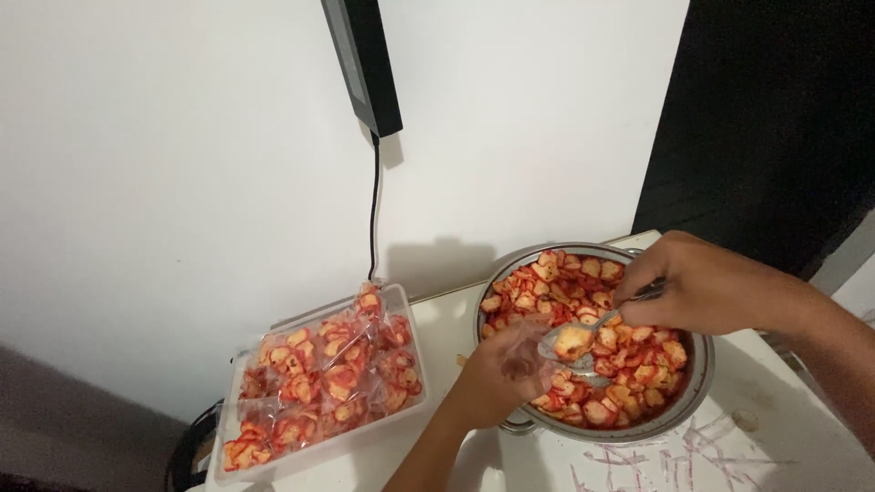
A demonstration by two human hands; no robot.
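Observation:
A wide metal bowl (694,383) heaped with red-coated chips stands on a white table. My right hand (706,284) grips a metal spoon (588,330) over the bowl, and a chip lies in the spoon. My left hand (497,375) holds a small clear plastic bag (526,351) at the bowl's left rim, right beside the spoon's tip.
A clear plastic tray (412,321) filled with several small bags of the same chips lies to the left on the table (456,337). A black device (363,59) with a cable hangs on the white wall behind. A dark doorway is at the right.

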